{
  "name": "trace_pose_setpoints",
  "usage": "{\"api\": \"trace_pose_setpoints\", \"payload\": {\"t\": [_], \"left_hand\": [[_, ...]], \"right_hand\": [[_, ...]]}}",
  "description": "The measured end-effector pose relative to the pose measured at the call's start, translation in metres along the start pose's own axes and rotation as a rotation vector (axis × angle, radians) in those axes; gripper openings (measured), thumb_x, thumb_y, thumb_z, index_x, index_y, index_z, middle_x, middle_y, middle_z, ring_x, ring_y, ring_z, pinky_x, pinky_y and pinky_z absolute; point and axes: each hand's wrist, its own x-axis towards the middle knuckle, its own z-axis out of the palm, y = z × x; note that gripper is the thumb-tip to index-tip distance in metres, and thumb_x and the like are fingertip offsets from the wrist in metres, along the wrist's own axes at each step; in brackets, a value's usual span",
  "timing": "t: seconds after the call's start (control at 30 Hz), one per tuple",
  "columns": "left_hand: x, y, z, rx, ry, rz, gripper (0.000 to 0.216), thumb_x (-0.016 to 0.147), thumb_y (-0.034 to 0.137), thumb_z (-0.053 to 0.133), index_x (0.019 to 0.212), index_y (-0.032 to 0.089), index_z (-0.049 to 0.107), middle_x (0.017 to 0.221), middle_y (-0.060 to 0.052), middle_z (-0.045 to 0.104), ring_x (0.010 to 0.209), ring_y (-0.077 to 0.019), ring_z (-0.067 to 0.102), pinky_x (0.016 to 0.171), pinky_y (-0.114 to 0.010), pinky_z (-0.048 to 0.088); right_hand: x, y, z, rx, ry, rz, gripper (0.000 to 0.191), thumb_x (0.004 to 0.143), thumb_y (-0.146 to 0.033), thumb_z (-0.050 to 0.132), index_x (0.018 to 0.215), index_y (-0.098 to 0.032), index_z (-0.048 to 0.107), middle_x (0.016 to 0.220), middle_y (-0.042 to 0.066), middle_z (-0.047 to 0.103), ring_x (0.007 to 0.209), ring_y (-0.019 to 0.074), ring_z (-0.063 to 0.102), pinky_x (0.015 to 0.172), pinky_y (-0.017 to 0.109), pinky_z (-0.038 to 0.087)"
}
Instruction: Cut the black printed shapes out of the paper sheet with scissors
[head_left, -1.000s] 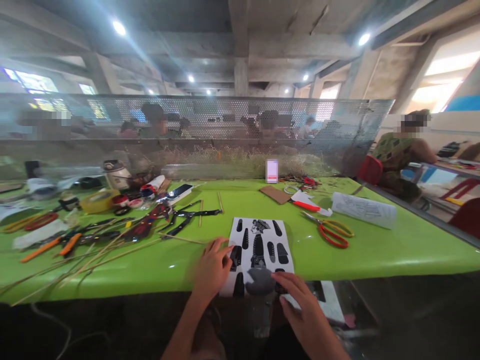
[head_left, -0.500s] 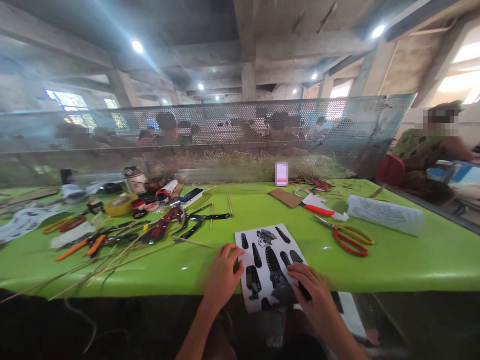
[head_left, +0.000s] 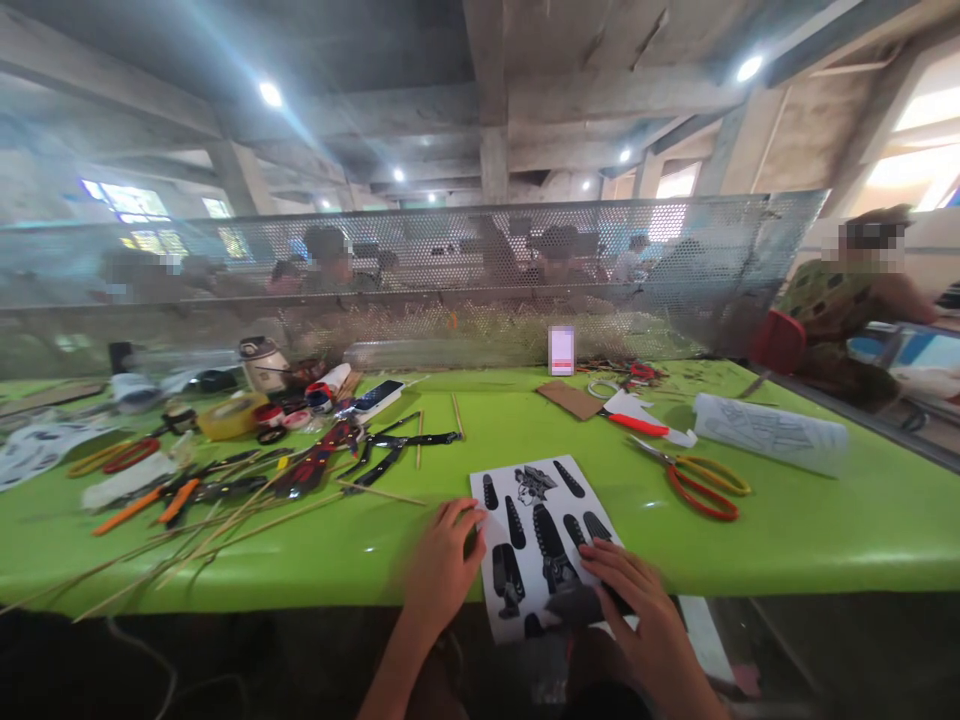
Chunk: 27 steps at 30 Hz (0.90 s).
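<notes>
A white printed sheet with black cut-out shapes lies at the near edge of the green table, hanging a little over it. My left hand rests on the sheet's left edge with fingers spread flat. On the sheet's lower right part lies my right hand, fingers stretched out and pressing down. Neither hand holds anything.
Orange-handled scissors lie right of the sheet, a rolled paper beyond them. Bamboo sticks, pliers, tape rolls and tools crowd the left. A perforated metal screen backs the table; other people sit behind it and at the right.
The sheet has turned slightly and slid toward the right. My right hand moved up onto its lower right part. The view shifted a little.
</notes>
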Motion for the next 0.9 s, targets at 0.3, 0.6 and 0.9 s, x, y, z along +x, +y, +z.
{"api": "trace_pose_setpoints", "payload": {"t": [0.3, 0.6, 0.9], "left_hand": [[-0.0010, -0.0041, 0.0040, 0.008, 0.001, 0.010, 0.029, 0.091, 0.013, 0.049, 0.115, 0.021, 0.064, 0.128, -0.008, 0.061, 0.120, -0.0257, 0.055, 0.102, -0.047, 0.048], [-0.0017, -0.0022, 0.0028, 0.022, -0.010, -0.005, 0.028, 0.092, 0.015, 0.048, 0.115, 0.021, 0.064, 0.130, -0.009, 0.060, 0.122, -0.0260, 0.055, 0.102, -0.047, 0.048], [-0.0014, -0.0012, 0.0018, 0.021, -0.020, -0.010, 0.030, 0.092, 0.013, 0.047, 0.115, 0.020, 0.064, 0.128, -0.010, 0.060, 0.120, -0.0264, 0.055, 0.101, -0.048, 0.049]], "right_hand": [[0.0024, 0.0012, -0.0025, 0.001, -0.031, 0.000, 0.026, 0.090, -0.016, 0.055, 0.108, -0.024, 0.072, 0.114, 0.007, 0.075, 0.111, 0.0271, 0.068, 0.091, 0.044, 0.059], [0.0019, 0.0007, -0.0053, -0.019, -0.051, -0.008, 0.027, 0.092, -0.017, 0.055, 0.113, -0.025, 0.070, 0.116, 0.006, 0.074, 0.112, 0.0278, 0.067, 0.090, 0.046, 0.060], [0.0013, -0.0011, -0.0044, -0.011, -0.028, -0.010, 0.026, 0.090, -0.016, 0.056, 0.111, -0.025, 0.070, 0.114, 0.007, 0.074, 0.111, 0.0278, 0.068, 0.089, 0.046, 0.060]]}}
